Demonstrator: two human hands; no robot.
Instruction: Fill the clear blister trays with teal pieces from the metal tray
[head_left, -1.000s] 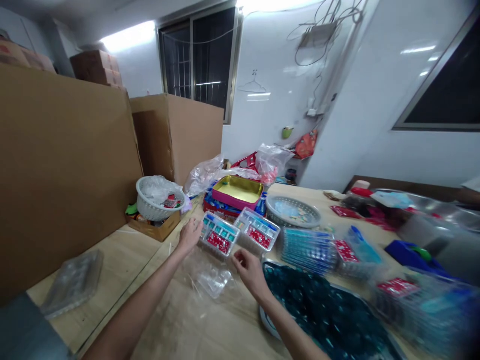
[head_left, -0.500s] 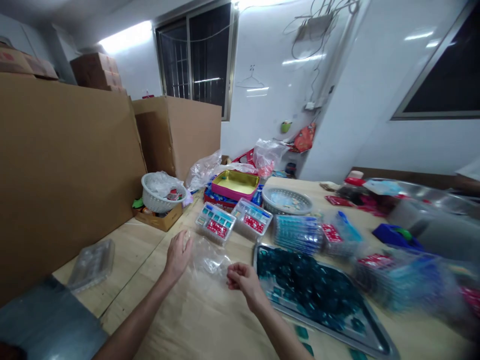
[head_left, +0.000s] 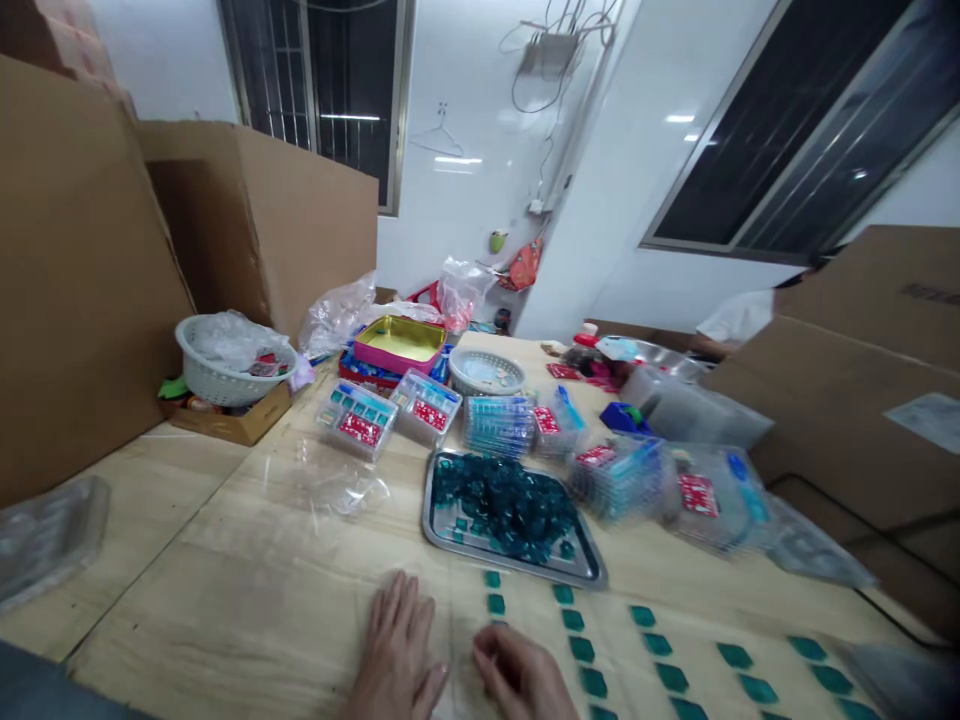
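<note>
My left hand (head_left: 397,650) lies flat on the wooden table (head_left: 225,590) near its front edge, fingers stretched out, holding nothing. My right hand (head_left: 521,675) rests just beside it with fingers curled, next to a row of small teal squares (head_left: 577,640) laid out on the table. What the curled fingers hold, if anything, I cannot make out. A metal tray (head_left: 510,515) heaped with teal pieces sits just beyond the hands. A crumpled clear plastic shell (head_left: 337,485) lies to the left of the tray.
Clear boxes of teal and red pieces (head_left: 356,420) and stacks of filled packs (head_left: 499,425) stand behind the tray. A white basket (head_left: 229,365), a pink and yellow tin (head_left: 397,345) and large cardboard boxes (head_left: 82,270) line the left and right (head_left: 862,390). A person's sleeve (head_left: 739,315) shows far right.
Both hands drew back from the clear plastic shell to the table's near edge. The view swung right and down, bringing the tray and the rows of teal squares into sight.
</note>
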